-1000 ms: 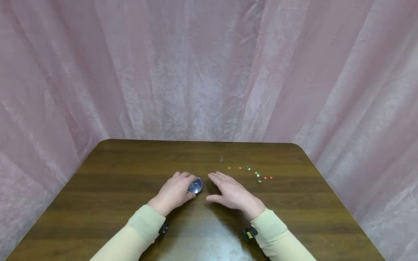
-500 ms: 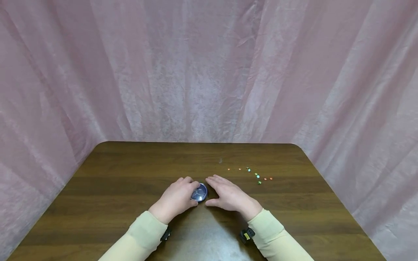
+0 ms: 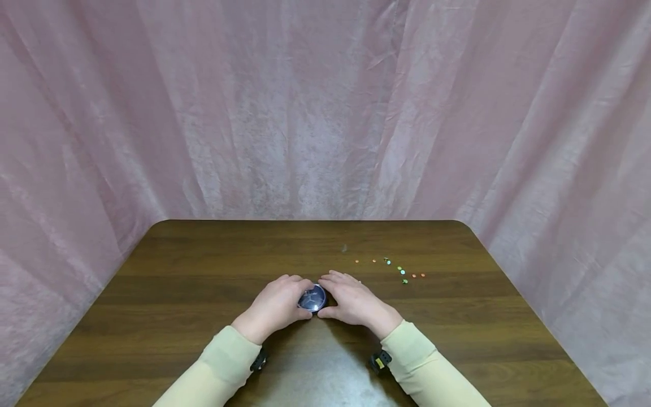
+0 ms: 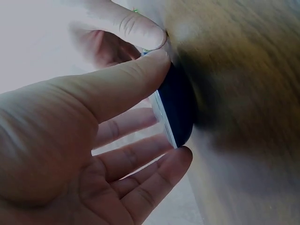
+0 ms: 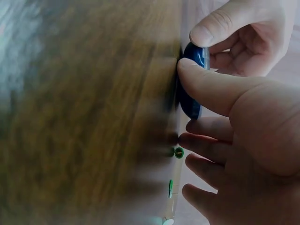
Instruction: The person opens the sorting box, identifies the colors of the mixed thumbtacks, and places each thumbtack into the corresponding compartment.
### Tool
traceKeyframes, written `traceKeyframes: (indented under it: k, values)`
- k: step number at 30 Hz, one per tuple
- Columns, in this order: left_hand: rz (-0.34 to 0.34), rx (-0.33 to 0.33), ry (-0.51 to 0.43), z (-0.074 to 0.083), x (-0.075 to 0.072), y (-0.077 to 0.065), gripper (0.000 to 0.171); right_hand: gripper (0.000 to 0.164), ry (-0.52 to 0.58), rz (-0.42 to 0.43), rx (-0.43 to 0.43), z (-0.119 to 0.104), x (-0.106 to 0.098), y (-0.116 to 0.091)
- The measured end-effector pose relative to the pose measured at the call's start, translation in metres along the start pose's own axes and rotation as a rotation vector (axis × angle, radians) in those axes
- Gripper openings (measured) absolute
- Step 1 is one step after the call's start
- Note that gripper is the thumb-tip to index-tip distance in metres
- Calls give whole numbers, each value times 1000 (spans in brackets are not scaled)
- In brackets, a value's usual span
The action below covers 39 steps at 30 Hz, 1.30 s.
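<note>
A small round dark blue case with a clear top sits on the table between both hands. My left hand grips its left side, thumb at the near edge and fingers at the far edge. My right hand holds the opposite side, its thumb on the blue wall in the right wrist view, the other fingers spread beyond. The two thumbs meet close together on the case in the left wrist view. Near the right fingers, a green thumbtack stands on the table.
Several coloured thumbtacks, orange, green and pale, lie scattered at the right rear of the brown wooden table. A small clear scrap lies farther back. A pink curtain hangs behind the table's far edge.
The left hand has brought the case slightly right and nearer. The right hand, apart from it a second ago, has come to the case's right side and taken hold.
</note>
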<state>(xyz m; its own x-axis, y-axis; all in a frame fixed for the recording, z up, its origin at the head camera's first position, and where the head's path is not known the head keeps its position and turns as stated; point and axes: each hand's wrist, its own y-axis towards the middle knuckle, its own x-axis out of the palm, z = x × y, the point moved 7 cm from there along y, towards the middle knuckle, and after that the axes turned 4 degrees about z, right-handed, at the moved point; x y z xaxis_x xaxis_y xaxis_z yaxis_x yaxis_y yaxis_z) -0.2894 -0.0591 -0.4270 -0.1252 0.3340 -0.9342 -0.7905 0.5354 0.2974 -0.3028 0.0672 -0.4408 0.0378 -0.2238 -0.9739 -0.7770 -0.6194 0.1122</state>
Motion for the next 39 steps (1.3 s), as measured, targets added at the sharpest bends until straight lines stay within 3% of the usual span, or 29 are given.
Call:
traceKeyframes:
  k: [9,19,24,29,39]
  values:
    - [-13,-10,12,-2,1,2,50,71,-5,41,-17,-4,-2,3]
    - [-28,31,-7,-1,-3,4,41,59,-26,104,-36,-10,-5,2]
    - [-36,32,-77,-5,-5,6,35,60,-16,116,-27,-9,-6,3]
    - [-89,-1,-191,-12,-4,7,37,64,12,90,22,-6,-6,2]
    - [-198,-144,-373,-27,2,9,44,57,76,56,98,3,-12,-2]
